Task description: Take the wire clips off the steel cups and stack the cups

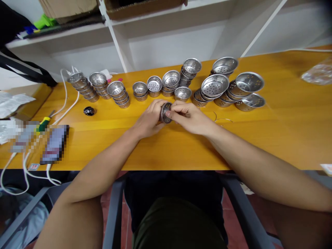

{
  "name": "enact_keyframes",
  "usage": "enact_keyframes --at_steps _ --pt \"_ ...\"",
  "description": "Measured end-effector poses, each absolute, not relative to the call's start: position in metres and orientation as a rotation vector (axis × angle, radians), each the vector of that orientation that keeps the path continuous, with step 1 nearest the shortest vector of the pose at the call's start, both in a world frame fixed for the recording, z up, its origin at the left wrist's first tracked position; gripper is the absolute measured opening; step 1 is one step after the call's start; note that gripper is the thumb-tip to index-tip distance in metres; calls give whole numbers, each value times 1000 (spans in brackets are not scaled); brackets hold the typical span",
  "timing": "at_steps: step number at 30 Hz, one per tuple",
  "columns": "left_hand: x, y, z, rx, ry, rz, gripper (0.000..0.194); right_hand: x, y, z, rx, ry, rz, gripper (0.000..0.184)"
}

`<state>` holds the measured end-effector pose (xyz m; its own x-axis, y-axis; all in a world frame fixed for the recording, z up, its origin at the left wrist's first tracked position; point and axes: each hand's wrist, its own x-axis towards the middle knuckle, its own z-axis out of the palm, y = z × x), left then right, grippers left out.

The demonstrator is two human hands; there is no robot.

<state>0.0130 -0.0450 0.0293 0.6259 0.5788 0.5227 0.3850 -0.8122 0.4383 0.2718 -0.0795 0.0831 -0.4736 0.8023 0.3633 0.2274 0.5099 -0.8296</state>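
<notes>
My left hand is wrapped round a small perforated metal cup, held tilted so that its mouth faces right. At the cup's rim my right hand is closed, its thumb and forefinger pinching there; anything small between those fingertips is hidden. Both hands are just above the middle of the table. Beyond them is a row of similar cups: a single low cup lies closest behind my right hand, and a short stack is behind my left. Thin bits of wire lie right of my right hand.
Taller stacks of cups fill the right end of the row, more stacks the left. A shiny dark round object, a yellow-green screwdriver, a phone and white cables are on the yellow table. A plastic bag lies far right.
</notes>
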Motion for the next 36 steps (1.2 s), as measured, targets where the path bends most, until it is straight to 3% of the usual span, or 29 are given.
enact_keyframes --at_steps 5,12,18,23,29,36 --pt "14 -44 27 2551 751 990 87 273 -81 84 -833 -1970 941 79" --pt "2 -39 38 2531 798 1243 74 279 -85 90 -630 -1843 944 74" --pt "-69 -2 56 2276 1215 1573 113 294 -76 80 -798 -2085 608 52" --pt "-132 37 55 2058 1513 1872 110 310 -57 63 -1116 -2463 458 29" --pt "-148 58 33 1967 1570 1788 120 316 -55 56 -1224 -2504 390 41" --pt "-151 65 23 1992 1495 1688 123 315 -54 58 -1163 -2511 489 43"
